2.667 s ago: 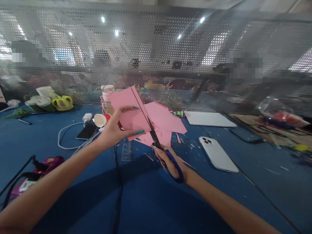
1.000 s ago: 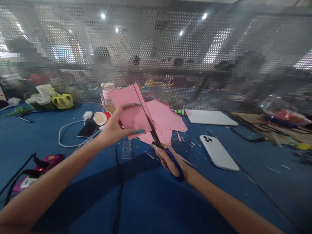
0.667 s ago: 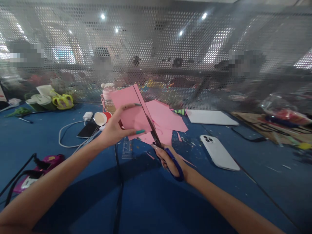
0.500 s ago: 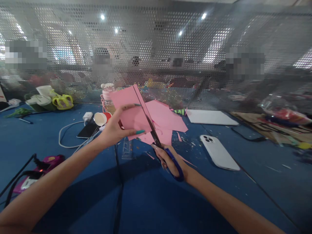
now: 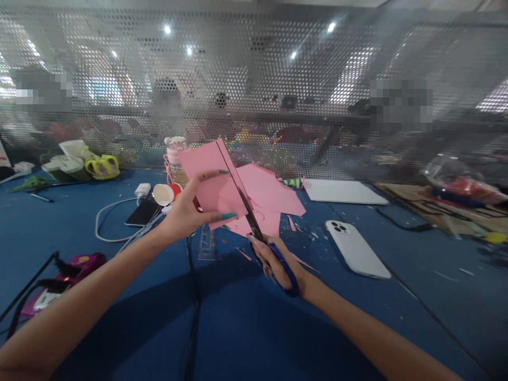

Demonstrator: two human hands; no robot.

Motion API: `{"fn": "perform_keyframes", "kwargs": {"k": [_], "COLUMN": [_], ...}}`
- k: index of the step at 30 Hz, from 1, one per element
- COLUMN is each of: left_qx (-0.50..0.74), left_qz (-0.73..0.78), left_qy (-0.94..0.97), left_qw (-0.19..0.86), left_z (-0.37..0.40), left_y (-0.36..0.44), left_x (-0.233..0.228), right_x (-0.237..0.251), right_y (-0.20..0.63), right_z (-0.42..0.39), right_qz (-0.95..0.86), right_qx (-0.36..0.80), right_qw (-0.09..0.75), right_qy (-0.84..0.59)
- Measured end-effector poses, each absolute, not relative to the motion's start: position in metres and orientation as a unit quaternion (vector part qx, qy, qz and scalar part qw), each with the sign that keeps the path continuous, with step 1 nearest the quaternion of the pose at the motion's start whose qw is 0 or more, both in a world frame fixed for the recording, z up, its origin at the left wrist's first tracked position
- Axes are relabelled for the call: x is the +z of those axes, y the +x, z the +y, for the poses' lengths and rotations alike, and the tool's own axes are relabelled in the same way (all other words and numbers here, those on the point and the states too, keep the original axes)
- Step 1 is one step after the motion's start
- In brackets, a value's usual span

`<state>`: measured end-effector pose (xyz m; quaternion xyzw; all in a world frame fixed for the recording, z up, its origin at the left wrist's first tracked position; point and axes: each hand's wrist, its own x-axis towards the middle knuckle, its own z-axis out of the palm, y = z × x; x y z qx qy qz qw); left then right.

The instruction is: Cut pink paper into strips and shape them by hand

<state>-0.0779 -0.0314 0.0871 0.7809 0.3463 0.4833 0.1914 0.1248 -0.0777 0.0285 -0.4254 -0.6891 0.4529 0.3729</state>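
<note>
Gripping one pink sheet (image 5: 212, 182): left hand (image 5: 186, 209); right hand (image 5: 278, 262) holding one scissors (image 5: 264, 241).

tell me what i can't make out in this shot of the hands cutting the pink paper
Head view:
- Scissors: handle loops covered by the right hand.
- Pink sheet: lower part behind the left hand.
- Room beyond the perforated screen: blurred by its holes.
- Clear ruler: markings too small.
</note>
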Motion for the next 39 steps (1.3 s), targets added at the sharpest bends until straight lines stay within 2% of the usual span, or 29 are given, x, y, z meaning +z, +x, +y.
{"fn": "perform_keyframes", "kwargs": {"k": [39], "left_qx": [0.473], "left_qz": [0.353], "left_qy": [0.78], "left_qw": [0.205], "left_z": [-0.032], "left_y": [-0.0749], "left_x": [0.0853], "right_x": [0.0248], "right_y": [0.1226], "right_z": [-0.0781], "right_qz": [-0.666], "right_qx": [0.442], "right_qw": [0.393], "right_qy": [-0.454]}}
